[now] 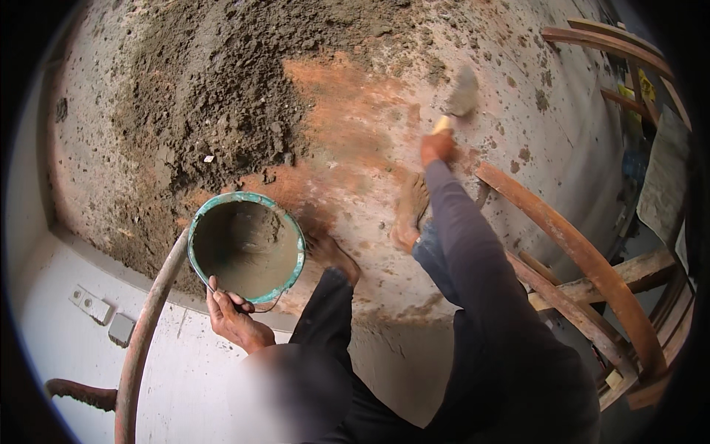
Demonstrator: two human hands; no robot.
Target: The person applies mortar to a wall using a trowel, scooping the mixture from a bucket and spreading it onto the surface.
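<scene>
Mortar-spattered pale floor (551, 126) | round green-rimmed bucket (244, 197) pinched at rim by fingers of left hand (235, 320) | yellow-handled grey trowel (461, 102) (blurred, apparently metal) gripped by curled right hand (438, 146)

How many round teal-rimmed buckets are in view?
1: the round teal-rimmed bucket, its near edge gripped by the bare left hand, beside the crumbly grey-brown heap. Others could be hidden.

A pale, stained floor (573, 155) carries a broad, lumpy spread of gray-brown mortar (200, 81) across its left side and upper middle. Beside the pile, a reddish-orange patch (347, 111) colors the surface, while small splatters (543, 100) dot the paler stretch at right. Two bare, dirt-smeared feet (410, 207) stand near the patch.
</scene>
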